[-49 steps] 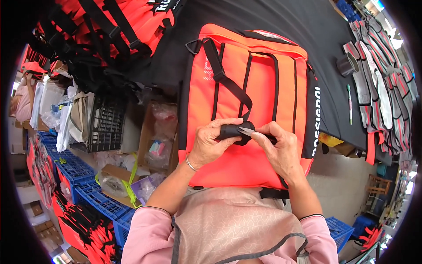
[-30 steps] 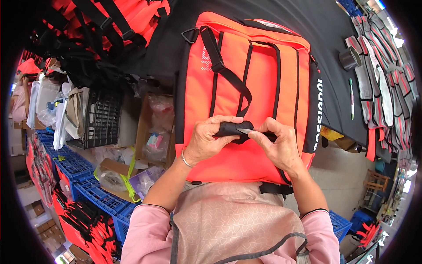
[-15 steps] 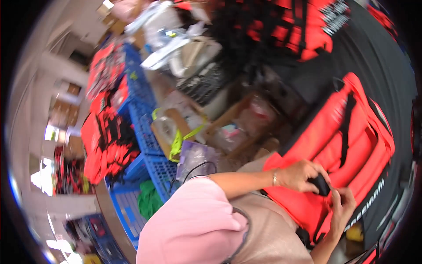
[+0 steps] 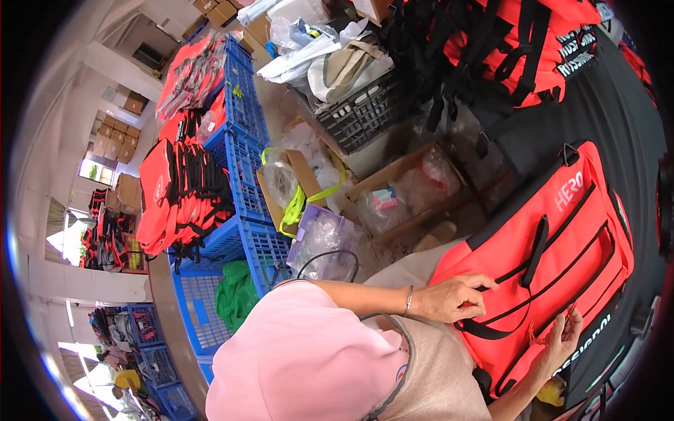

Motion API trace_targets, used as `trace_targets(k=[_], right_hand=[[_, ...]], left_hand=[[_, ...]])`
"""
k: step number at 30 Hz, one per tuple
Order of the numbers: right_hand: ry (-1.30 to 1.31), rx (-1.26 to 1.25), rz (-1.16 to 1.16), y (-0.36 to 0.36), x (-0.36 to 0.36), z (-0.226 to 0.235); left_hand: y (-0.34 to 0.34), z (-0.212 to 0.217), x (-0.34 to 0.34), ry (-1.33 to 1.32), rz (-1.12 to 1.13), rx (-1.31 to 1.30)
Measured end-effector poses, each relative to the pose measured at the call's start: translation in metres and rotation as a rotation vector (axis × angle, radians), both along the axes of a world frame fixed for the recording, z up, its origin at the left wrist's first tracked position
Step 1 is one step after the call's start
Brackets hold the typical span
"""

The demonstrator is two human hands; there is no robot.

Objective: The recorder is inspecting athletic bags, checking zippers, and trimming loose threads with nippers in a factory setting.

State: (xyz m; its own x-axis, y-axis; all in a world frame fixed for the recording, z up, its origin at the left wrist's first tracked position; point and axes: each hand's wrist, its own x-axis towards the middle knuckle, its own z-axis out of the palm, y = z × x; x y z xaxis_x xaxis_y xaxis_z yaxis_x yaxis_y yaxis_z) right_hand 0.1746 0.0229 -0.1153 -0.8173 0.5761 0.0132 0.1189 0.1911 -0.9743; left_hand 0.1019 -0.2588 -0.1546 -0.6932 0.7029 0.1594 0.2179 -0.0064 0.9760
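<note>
- Head view, room: the orange bag [image 4: 562, 259] lies flat on a dark tabletop [image 4: 618, 112], its near edge against the person's body and its far end toward the right rim. A strip of bare dark tabletop shows beyond the bag's top edge, up to a heap of orange and black bags [image 4: 519, 42].
- To the left the floor is crowded: an open cardboard box [image 4: 407, 189] of plastic packets, a black crate [image 4: 365, 112], blue crates [image 4: 239, 238] stacked along a curved ledge, and a pile of orange vests [image 4: 179, 196] on them. Little free room is left there.
- Materials: the bag is smooth woven fabric with black webbing straps and a padded black handle [image 4: 537, 249]; the crates are hard plastic lattice; the packets are clear crinkled film.
- Left hand [image 4: 453, 298]: it rests palm down on the bag's near edge, fingers [image 4: 484, 284] curled and pressed together on a black strap.
- Right hand [image 4: 562, 337]: it is raised just over the bag's lower edge, fingers [image 4: 572, 319] loosely spread, thumb and forefinger pinching a thin orange thread [image 4: 544, 335].
- Change: earlier both hands met at the bag's middle around a black part; now they are apart, and the view has swung left, with the bag at the right.
</note>
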Motion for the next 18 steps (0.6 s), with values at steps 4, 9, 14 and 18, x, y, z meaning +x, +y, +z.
trace_targets(k=[4, 9, 14, 18], right_hand=[[-0.065, -0.007, 0.009, -0.013, -0.004, 0.007], [-0.070, 0.003, 0.045, -0.022, -0.007, 0.012], [-0.074, 0.006, 0.048, -0.024, -0.009, 0.006], [-0.044, -0.058, 0.044, -0.032, -0.009, -0.002]], left_hand=[[-0.003, -0.004, 0.000, 0.017, 0.099, -0.048], [0.000, -0.002, -0.005, 0.058, 0.125, -0.049], [-0.008, 0.023, -0.012, -0.143, 0.123, -0.284], [-0.014, 0.027, -0.013, -0.583, -0.263, -0.454]])
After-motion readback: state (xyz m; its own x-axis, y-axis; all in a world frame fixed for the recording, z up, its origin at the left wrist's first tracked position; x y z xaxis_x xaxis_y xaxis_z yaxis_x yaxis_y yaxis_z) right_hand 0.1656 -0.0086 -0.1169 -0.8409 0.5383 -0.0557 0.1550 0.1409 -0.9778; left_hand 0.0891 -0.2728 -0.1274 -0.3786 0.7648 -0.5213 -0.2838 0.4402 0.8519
